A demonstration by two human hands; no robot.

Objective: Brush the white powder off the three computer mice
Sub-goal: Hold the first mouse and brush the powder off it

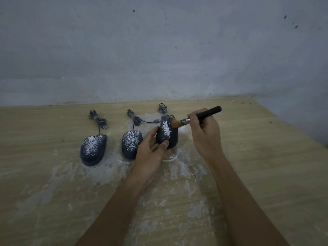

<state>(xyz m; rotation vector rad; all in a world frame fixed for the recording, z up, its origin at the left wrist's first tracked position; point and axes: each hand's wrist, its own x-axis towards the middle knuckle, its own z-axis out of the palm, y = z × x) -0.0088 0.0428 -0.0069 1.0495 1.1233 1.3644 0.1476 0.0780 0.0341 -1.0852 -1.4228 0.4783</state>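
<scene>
Three dark wired mice dusted with white powder are on a wooden table point(257, 157). The left mouse point(93, 150) and the middle mouse point(131, 143) lie flat. My left hand point(150, 153) grips the right mouse point(167, 133) and holds it tilted up off the table, a stripe of powder running along its back. My right hand point(204, 132) grips a black-handled brush point(198, 116); its brown bristles touch the upper right side of the raised mouse.
Bundled cables point(97, 118) lie behind the mice near the grey wall point(159, 50). White powder smears point(106, 171) spread across the table in front of and around the mice. The table's right edge runs diagonally at the far right.
</scene>
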